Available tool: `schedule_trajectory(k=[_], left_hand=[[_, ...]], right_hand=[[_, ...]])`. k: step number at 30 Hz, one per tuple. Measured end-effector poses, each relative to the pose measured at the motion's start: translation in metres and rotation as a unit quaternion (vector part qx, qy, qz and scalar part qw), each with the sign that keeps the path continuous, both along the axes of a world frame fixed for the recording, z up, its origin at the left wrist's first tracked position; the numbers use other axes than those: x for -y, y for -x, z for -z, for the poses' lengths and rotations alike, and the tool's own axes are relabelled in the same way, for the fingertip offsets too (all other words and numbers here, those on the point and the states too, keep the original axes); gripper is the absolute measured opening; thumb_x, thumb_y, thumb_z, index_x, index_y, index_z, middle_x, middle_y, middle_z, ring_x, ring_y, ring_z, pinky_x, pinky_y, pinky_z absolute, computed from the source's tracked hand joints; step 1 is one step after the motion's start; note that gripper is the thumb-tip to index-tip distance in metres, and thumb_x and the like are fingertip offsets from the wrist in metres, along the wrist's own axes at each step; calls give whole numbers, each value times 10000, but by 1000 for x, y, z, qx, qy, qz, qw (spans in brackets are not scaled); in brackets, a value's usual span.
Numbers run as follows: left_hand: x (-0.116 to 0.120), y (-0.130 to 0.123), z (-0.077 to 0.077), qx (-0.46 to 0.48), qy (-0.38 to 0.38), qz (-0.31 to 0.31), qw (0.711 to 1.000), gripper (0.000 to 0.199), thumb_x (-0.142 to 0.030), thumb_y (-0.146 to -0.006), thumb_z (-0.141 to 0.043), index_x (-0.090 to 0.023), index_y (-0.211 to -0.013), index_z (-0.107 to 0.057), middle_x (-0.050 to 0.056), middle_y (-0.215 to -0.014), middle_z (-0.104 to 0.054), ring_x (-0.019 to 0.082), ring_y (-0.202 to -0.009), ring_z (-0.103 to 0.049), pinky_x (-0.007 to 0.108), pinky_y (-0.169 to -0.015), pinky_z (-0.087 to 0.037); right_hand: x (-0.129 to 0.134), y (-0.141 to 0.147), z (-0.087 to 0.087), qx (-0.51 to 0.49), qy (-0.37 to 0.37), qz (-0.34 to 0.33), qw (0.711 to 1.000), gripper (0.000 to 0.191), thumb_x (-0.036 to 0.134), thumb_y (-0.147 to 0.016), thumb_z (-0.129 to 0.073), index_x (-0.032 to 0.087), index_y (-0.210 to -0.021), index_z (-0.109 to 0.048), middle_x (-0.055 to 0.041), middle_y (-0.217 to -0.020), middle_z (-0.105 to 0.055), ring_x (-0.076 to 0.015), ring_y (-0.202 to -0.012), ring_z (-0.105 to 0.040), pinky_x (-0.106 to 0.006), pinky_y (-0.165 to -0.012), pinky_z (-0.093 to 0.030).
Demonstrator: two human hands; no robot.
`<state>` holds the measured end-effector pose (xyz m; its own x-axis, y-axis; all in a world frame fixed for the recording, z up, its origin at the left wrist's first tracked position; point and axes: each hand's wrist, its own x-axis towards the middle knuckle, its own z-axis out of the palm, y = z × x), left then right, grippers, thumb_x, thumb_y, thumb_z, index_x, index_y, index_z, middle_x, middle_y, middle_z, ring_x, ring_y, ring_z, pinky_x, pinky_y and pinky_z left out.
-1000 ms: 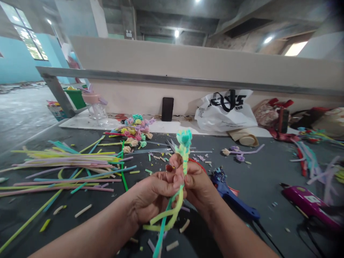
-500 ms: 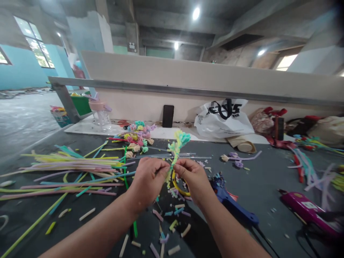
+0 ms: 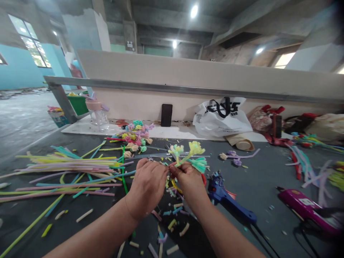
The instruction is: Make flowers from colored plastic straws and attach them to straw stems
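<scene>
Both hands meet at the middle of the dark table, pinching a small pipe-cleaner flower sprig (image 3: 194, 149) with yellow, pale green and turquoise heads. My right hand (image 3: 191, 181) is closed around its stem, the heads standing above and right of the fingers. My left hand (image 3: 150, 181) is closed on the stem's left end, its fingertips touching those of the right. The stem itself is mostly hidden by the fingers. Just beyond the left hand lies a pile of finished pipe-cleaner flowers (image 3: 138, 134). Below the hands are cut pipe-cleaner bits (image 3: 172, 225).
Loose pipe cleaners (image 3: 72, 165) cover the table's left side. A blue glue gun (image 3: 232, 204) and a magenta corded tool (image 3: 306, 208) lie right. Along the back stand a clear bottle (image 3: 99, 118), a phone (image 3: 166, 115) and a white plastic bag (image 3: 221, 120).
The sprig has turned from upright to leaning right, its heads now spread apart. My right hand's grip has shifted up beneath the heads, and the view has moved slightly.
</scene>
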<state>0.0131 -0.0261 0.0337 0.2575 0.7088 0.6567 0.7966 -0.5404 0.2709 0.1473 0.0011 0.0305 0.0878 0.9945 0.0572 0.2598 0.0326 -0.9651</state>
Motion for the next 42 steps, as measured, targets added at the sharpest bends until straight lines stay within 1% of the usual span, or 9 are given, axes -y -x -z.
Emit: schedule_trajectory(k=[4, 8, 13, 17, 20, 23, 31, 38, 42], left_hand=[[-4, -6, -3, 174, 160, -2, 972, 181, -238, -811, -502, -171, -719, -643, 22, -692, -650, 176, -698, -571, 314, -708, -382], [-4, -11, -5, 431, 364, 63, 823, 182, -310, -737, -598, -144, -677, -640, 4, -626, -613, 119, -596, -517, 227, -579, -374], [1, -15, -7, 610, 455, 174, 625, 183, -284, -637, -714, -121, -647, -631, 3, -614, -605, 87, -584, -512, 198, -606, -382], [5, -17, -7, 664, 482, 206, 534, 172, -230, -593, -744, -114, -648, -630, 16, -618, -608, 94, -576, -533, 212, -616, -407], [5, -18, -3, 661, 500, 228, 511, 156, -222, -603, -732, -116, -641, -623, 11, -611, -595, 91, -572, -531, 205, -601, -404], [0, -15, 0, 637, 486, 220, 557, 161, -248, -625, -713, -123, -654, -617, 7, -619, -596, 94, -574, -525, 211, -594, -404], [-10, -10, -1, 431, 310, 28, 847, 152, -276, -708, -594, -134, -664, -624, -7, -638, -592, 126, -628, -511, 226, -596, -395], [-14, -5, 4, 340, 301, 44, 890, 150, -245, -711, -562, -136, -777, -641, 16, -727, -651, 158, -700, -573, 238, -643, -433], [-15, 1, 5, 213, 254, 20, 943, 132, -174, -723, -507, -159, -747, -636, -3, -676, -637, 147, -651, -567, 229, -608, -416]], right_hand=[[-2, -4, -2, -29, -39, -36, 998, 204, 352, -639, -591, 190, -532, -527, 18, -537, -543, -150, -566, -481, -268, -565, -373], [-5, -12, -2, -22, -96, -59, 993, 184, 324, -649, -599, 176, -547, -557, 17, -541, -520, -136, -557, -455, -259, -550, -364], [-4, -16, -6, -89, -108, -106, 984, 170, 293, -622, -671, 168, -539, -591, 26, -514, -515, -106, -515, -423, -231, -502, -337], [-1, -13, -9, -225, -81, -161, 958, 174, 307, -585, -727, 175, -566, -615, 27, -522, -557, -99, -493, -448, -226, -499, -362], [-1, -14, -7, -269, -55, -214, 937, 181, 343, -602, -723, 183, -609, -639, 23, -522, -564, -107, -488, -460, -232, -495, -361], [-6, -17, -5, -249, -22, -213, 945, 204, 353, -602, -723, 171, -617, -632, 28, -532, -550, -101, -498, -450, -231, -506, -351], [-14, -13, -4, -72, 2, -136, 988, 183, 301, -580, -686, 155, -573, -576, 37, -536, -530, -101, -521, -435, -230, -518, -338], [-16, -19, -3, -10, 4, -111, 994, 211, 329, -609, -654, 170, -545, -530, 52, -476, -479, -91, -453, -385, -225, -455, -297], [-19, -23, 0, 9, -18, -136, 991, 219, 333, -647, -634, 167, -553, -525, 47, -480, -486, -91, -458, -391, -220, -454, -294]])
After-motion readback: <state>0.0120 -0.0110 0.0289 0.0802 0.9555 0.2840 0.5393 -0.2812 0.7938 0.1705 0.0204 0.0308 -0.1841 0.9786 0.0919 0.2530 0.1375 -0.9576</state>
